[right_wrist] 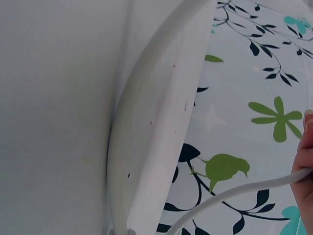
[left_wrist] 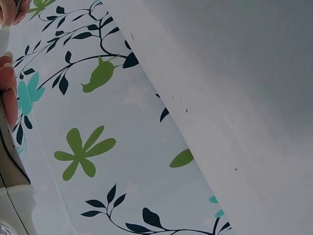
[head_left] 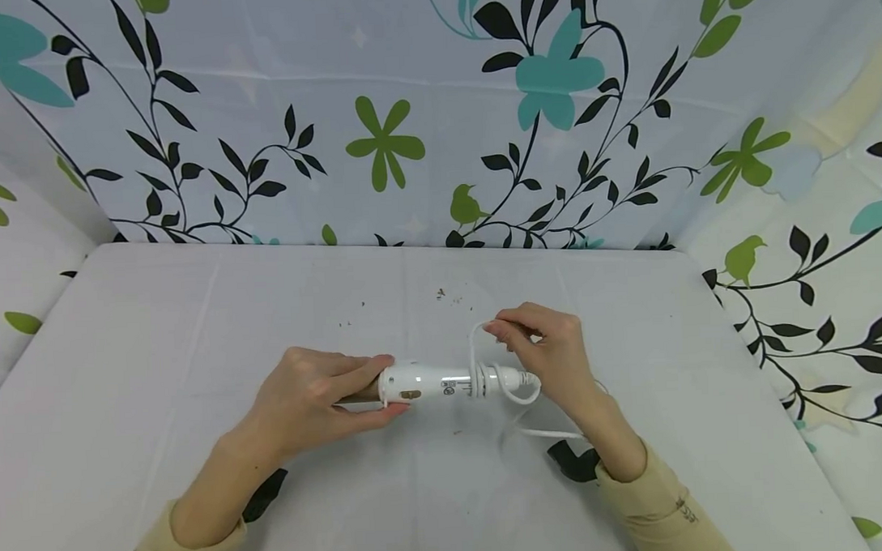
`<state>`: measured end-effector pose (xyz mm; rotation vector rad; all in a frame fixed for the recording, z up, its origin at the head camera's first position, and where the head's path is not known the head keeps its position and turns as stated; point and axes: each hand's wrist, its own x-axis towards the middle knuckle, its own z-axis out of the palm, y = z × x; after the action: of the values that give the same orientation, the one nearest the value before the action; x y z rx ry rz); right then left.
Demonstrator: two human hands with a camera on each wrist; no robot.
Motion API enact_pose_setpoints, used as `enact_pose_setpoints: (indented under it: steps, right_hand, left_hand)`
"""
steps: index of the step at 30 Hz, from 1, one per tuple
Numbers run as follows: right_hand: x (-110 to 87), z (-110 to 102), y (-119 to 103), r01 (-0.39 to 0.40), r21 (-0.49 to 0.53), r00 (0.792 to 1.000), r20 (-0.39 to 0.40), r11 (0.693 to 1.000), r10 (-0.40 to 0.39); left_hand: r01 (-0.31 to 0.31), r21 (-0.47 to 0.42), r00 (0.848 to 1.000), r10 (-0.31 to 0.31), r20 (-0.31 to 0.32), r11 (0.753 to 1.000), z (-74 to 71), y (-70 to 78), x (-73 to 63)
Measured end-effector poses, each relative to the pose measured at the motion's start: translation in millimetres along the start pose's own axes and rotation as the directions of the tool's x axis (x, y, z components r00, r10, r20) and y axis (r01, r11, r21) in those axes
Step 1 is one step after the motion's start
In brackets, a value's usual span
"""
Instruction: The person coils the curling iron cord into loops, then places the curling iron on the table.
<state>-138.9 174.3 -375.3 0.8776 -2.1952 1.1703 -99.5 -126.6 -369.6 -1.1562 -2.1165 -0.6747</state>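
A white hair straightener point(head_left: 430, 383) with a brownish front end is held level above the white table in the head view. My left hand point(head_left: 317, 389) grips it around that front end, thumb below and fingers above. In the left wrist view, the brownish end point(left_wrist: 11, 152) and some fingertips point(left_wrist: 7, 90) show at the left edge. A white cord point(head_left: 473, 343) loops around the handle's right part. My right hand point(head_left: 549, 349) pinches this cord just above the handle. The right wrist view shows the cord point(right_wrist: 244, 188) running to the fingers at its right edge.
Small dark crumbs point(head_left: 440, 293) lie on the white table point(head_left: 303, 296) toward its back edge. Patterned cloth point(head_left: 419, 65) hangs behind and at both sides. Black straps point(head_left: 575, 463) show by the wrists, and a length of cord point(head_left: 556, 434) trails under the right forearm.
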Motion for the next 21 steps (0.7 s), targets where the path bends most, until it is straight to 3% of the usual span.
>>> enact_pose_setpoints:
  steps: [5, 13, 16, 21]
  right_hand:
    - [0.7, -0.2, 0.2, 0.014, 0.033, 1.0, 0.024, 0.999, -0.015]
    - [-1.6, -1.7, 2.4, -0.086, 0.056, 0.994, 0.069, 0.995, 0.082]
    - [-2.3, 1.7, 1.2, -0.085, 0.045, 0.993, 0.085, 0.995, 0.081]
    - [-3.0, 5.7, 0.9, -0.065, 0.049, 0.993, 0.099, 0.997, 0.06]
  left_hand:
    - [0.014, -0.012, 1.0, -0.015, -0.026, 1.0, 0.3, 2.5, 1.8]
    - [0.015, -0.016, 0.999, -0.015, -0.052, 1.0, 3.1, 2.7, 2.6]
    - [0.006, -0.012, 0.998, -0.006, -0.057, 1.0, 3.1, 4.1, 3.2]
    - [0.041, -0.047, 0.995, -0.045, -0.086, 0.998, 4.1, 5.2, 3.4]
